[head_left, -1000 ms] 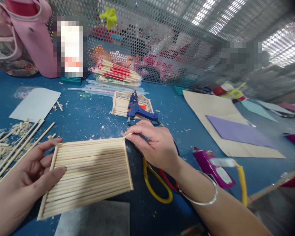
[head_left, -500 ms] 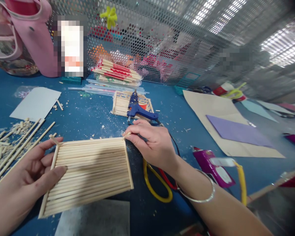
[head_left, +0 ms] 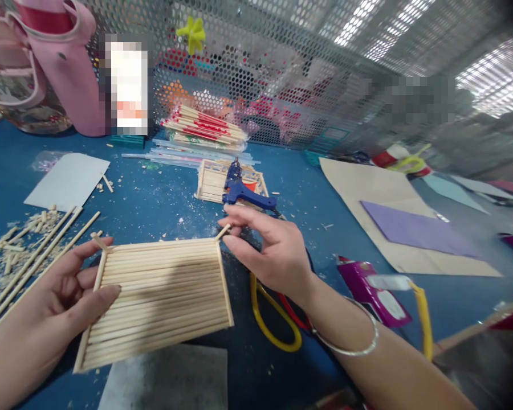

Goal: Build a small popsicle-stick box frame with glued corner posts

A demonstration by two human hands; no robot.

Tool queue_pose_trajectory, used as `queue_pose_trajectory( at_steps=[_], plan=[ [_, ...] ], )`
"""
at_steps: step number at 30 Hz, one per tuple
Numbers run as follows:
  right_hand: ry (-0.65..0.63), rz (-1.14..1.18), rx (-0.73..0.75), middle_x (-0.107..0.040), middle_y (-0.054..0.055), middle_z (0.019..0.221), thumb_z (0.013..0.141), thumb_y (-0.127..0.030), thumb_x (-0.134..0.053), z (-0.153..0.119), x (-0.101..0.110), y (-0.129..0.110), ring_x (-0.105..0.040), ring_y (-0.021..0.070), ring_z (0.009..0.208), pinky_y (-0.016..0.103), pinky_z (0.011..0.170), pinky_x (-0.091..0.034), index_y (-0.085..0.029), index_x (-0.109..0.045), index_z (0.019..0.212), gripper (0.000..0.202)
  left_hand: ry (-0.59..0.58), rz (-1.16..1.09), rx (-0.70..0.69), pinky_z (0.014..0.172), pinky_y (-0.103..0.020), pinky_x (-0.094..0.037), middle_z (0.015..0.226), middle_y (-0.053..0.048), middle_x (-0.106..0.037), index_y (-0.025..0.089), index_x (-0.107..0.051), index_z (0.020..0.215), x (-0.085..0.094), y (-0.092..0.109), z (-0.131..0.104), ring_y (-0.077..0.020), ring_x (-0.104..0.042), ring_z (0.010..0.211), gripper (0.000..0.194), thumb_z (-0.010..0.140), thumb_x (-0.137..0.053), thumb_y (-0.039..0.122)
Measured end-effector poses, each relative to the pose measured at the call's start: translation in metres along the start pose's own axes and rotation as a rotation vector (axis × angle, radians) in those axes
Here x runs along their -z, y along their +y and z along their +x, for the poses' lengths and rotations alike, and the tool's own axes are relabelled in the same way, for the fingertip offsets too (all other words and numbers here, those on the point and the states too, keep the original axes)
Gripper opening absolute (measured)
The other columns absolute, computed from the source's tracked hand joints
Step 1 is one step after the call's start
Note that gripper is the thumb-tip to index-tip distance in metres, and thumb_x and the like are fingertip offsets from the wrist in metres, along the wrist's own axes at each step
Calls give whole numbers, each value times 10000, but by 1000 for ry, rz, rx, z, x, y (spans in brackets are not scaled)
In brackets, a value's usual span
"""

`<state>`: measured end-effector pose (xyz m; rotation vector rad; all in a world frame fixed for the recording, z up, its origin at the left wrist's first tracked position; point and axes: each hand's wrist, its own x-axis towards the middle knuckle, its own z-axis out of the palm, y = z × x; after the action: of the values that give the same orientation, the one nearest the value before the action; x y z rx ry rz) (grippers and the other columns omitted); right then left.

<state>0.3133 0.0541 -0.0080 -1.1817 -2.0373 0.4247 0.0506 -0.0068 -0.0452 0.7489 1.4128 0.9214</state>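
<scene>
Blue tabletop (head_left: 132,210) lies beneath the stick panel (head_left: 162,285), whose left edge the left hand (head_left: 64,307) pinches. At its far right corner, the right hand (head_left: 269,245) has just spread thumb and forefinger from a short peg (head_left: 223,232); it slants up, apparently fixed. Yellow handles (head_left: 297,343) crowd that wrist; beyond, a glue gun (head_left: 248,195) rests on another stick piece (head_left: 209,189).
</scene>
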Motion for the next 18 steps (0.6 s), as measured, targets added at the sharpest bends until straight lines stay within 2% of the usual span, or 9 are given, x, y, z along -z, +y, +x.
queue_pose_trajectory(
  at_steps=[3,5,7,8,10,12,13,15,18],
  plan=[
    [68,56,-8,-645,52,981,736,-175,-558,1,6,1,-588,132,757,325,757,-500,-175,-485,1198,468,-31,7,-42,535,-297,-563,736,-21,-706,308,-430,1199,-2,6,0,-235,-674,636,732,557,-772,397],
    [169,46,48,-615,41,947,742,-174,-551,0,16,-7,-569,141,770,328,722,-493,-201,-496,1148,410,-63,-8,-63,482,-264,-543,675,-6,-692,287,-418,1194,-3,12,-1,-213,-661,571,739,554,-780,361],
    [238,-21,180,-581,15,833,750,-167,-552,-7,29,-22,-549,139,729,310,669,-476,-225,-536,1021,277,-91,-30,-90,439,-228,-515,629,15,-671,276,-405,1202,-4,19,-1,-186,-643,521,733,571,-773,331],
    [193,-69,281,-563,5,788,748,-162,-560,-12,35,-31,-539,136,705,304,657,-466,-233,-544,966,230,-92,-41,-109,438,-218,-510,631,18,-669,271,-403,1210,-5,22,-2,-179,-643,523,722,587,-764,319],
    [-55,-202,427,-559,-9,698,759,-168,-554,-28,41,-51,-548,142,693,314,714,-454,-241,-555,879,140,-107,-55,-138,470,-227,-518,639,18,-666,253,-402,1226,-5,27,-1,-173,-645,535,697,619,-742,301],
    [-291,-231,615,-583,-6,685,793,-223,-557,-45,35,-66,-524,124,628,305,689,-436,-234,-576,825,40,-98,-59,-177,447,-211,-499,579,37,-635,225,-406,1242,-5,29,0,-160,-628,501,694,631,-729,276],
    [-323,-218,667,-564,-11,646,806,-218,-543,-54,27,-70,-504,120,599,305,654,-419,-217,-579,795,37,-95,-66,-189,437,-204,-490,550,50,-616,214,-407,1247,-5,30,1,-153,-619,483,693,634,-725,266],
    [-495,-230,708,-553,-5,647,812,-184,-522,-67,8,-73,-470,117,579,297,583,-374,-183,-571,747,81,-89,-89,-191,425,-195,-478,521,64,-595,193,-401,1259,-6,32,1,-144,-606,459,702,635,-719,245],
    [-621,-210,682,-546,-9,651,834,-219,-490,-79,-17,-68,-434,120,567,289,547,-324,-179,-531,678,166,-92,-128,-166,442,-212,-493,549,46,-625,170,-374,1278,-9,35,1,-154,-618,473,744,621,-721,219]
  ],
)
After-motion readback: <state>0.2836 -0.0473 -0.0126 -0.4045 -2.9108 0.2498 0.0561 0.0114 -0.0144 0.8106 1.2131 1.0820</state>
